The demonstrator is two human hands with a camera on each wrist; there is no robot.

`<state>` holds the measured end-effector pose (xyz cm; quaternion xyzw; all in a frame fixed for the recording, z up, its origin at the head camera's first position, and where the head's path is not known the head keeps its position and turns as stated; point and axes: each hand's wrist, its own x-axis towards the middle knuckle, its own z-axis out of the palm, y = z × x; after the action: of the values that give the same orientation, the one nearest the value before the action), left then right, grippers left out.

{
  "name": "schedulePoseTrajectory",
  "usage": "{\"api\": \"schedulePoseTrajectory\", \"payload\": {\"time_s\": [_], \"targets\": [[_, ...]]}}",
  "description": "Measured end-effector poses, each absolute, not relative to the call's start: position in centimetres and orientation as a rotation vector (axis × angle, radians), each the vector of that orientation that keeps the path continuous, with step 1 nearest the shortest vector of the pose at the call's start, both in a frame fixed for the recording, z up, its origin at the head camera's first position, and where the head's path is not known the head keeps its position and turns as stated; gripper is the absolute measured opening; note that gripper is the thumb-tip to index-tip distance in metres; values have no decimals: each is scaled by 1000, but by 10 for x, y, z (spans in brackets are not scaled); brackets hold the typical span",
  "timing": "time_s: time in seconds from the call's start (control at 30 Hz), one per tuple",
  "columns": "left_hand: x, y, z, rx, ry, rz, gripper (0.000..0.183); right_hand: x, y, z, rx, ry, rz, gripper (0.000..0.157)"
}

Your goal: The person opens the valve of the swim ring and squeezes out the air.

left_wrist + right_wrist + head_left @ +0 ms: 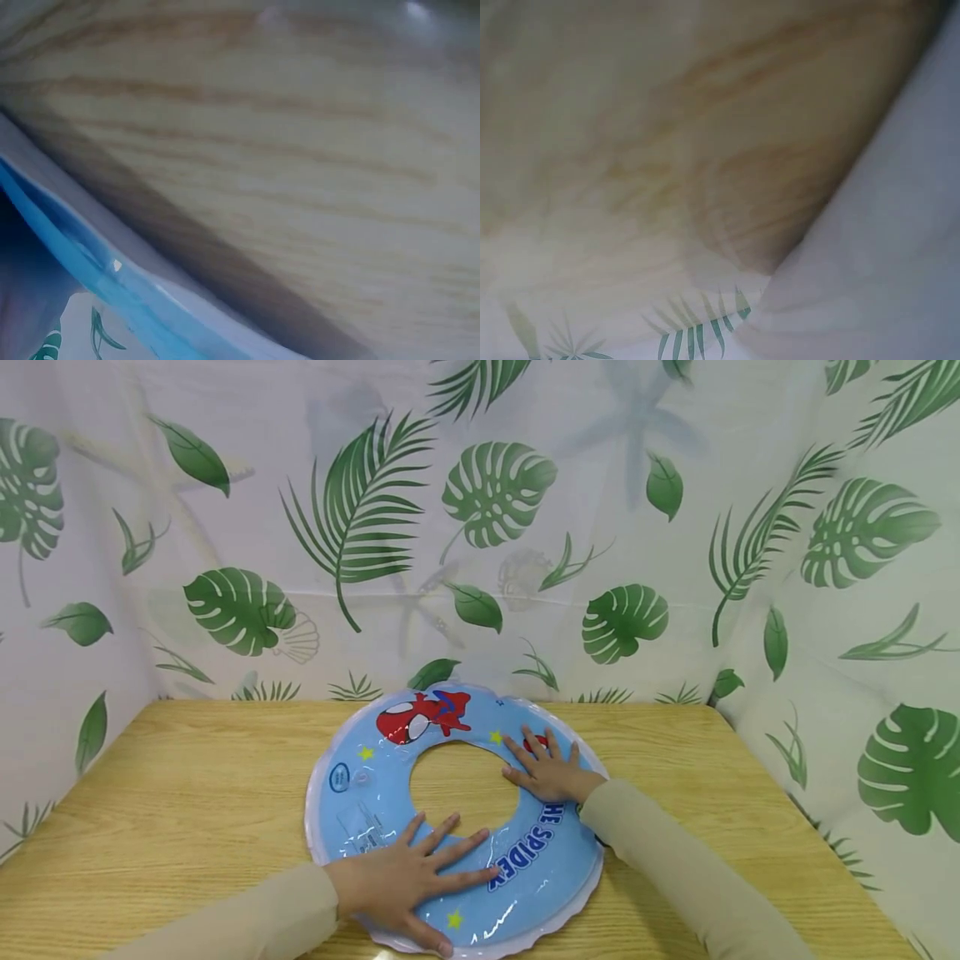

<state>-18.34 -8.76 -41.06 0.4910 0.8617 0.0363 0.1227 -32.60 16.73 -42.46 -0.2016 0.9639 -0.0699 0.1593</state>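
A round light-blue swim ring [566,868] with a pale wavy rim lies on the wooden table, printed with a red cartoon figure, yellow stars and blue letters. My left hand [412,877] rests on its near left part, fingers spread and straight. On the right side, my right hand [551,772] lies flat with spread fingers, partly over a red print and just above the letters. In the left wrist view the ring's blue and white edge [135,289] shows at lower left. The right wrist view is blurred, with a pale surface [885,225] at right that I cannot identify.
The wood-grain table [187,793] extends on both sides of the ring and shows through its hole. A white cloth [510,635] printed with green leaves hangs behind the table and along both sides. The ring's far edge lies near the back cloth.
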Motion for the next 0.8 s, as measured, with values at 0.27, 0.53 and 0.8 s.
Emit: {"api": "schedulePoseTrajectory", "payload": {"time_s": [0.27,0.53,0.8], "targets": [[-184,-86,-413,1406,2498,82,79,-327,169,-423,-609,2752,-245,64],[-187,-85,-415,1340,2438,159,79,-320,173,-416,-644,2846,-346,64],[-188,-85,-415,1329,2434,150,79,-282,162,-411,-492,3069,-248,71]]}}
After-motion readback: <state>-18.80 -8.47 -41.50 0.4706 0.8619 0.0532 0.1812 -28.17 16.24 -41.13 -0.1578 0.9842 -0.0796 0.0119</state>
